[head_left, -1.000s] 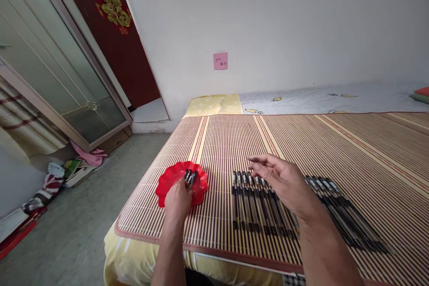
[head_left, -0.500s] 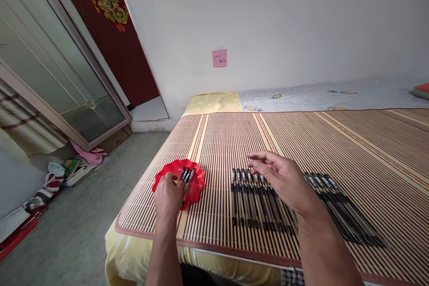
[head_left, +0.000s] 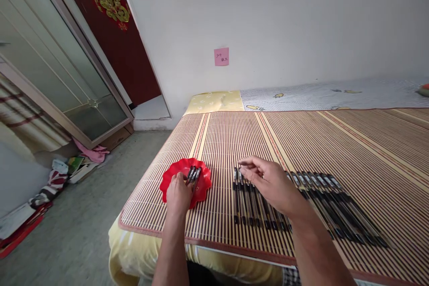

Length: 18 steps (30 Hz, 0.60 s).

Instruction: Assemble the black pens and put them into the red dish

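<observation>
A red scalloped dish (head_left: 203, 184) sits on the striped bamboo mat (head_left: 301, 143) near the bed's front left corner. My left hand (head_left: 178, 195) rests over the dish, fingers curled around a few black pens (head_left: 193, 174) whose capped ends lie in it. A long row of black pens (head_left: 321, 201) lies side by side across the mat to the right. My right hand (head_left: 268, 182) hovers over the left end of that row, fingers loosely spread and slightly curled, holding nothing.
The mat covers a bed with a yellow sheet (head_left: 214, 102) by a white wall with a pink note (head_left: 221, 56). To the left lie a grey floor, a glass-door cabinet (head_left: 50, 76), clutter (head_left: 67, 170) and a dark red door (head_left: 110, 13).
My right hand has shifted left over the first pens of the row. My left hand stays on the dish with its pens drawn closer together.
</observation>
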Motion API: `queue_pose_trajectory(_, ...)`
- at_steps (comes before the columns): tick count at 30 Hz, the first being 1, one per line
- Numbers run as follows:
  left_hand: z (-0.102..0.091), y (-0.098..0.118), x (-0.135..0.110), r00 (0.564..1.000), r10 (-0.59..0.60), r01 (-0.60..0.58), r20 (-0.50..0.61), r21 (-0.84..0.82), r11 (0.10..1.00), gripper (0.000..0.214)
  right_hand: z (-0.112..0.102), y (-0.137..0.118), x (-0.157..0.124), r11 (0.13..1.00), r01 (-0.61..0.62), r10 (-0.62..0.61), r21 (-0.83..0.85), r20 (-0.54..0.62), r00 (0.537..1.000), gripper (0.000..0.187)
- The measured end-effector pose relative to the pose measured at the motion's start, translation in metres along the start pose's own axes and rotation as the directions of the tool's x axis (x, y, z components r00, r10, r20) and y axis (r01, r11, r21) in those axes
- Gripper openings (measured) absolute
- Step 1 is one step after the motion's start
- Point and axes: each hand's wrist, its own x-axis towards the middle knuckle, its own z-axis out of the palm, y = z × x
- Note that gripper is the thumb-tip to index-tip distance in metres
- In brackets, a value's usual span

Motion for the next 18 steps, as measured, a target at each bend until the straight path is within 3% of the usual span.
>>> queue_pose_trajectory(5, 0.003, 0.005, -0.001, 1.0, -0.005, 0.005, 0.007, -0.01, 1.0, 0.015, 0.038, -0.014, 0.0, 0.989, 0.079, -0.063, -0.122, 0.131, 0.989, 0.019)
queue_pose_trajectory(11, 0.002, 0.002, 0.001, 1.0, -0.006, 0.007, 0.003, -0.02, 1.0, 0.017, 0.115, -0.006, 0.001, 0.869, 0.248, -0.143, -0.428, 0.263, 0.954, 0.018)
queue_pose_trajectory(14, 0.002, 0.001, 0.001, 1.0, -0.006, 0.006, 0.005, -0.025, 1.0, 0.015, 0.143, 0.006, -0.003, 0.803, 0.299, -0.17, -0.516, 0.282, 0.944, 0.022)
queue_pose_trajectory(18, 0.002, 0.001, 0.002, 1.0, -0.005, 0.006, 0.012, -0.032, 0.999, 0.016, 0.157, 0.014, -0.01, 0.795, 0.313, -0.177, -0.519, 0.296, 0.939, 0.043)
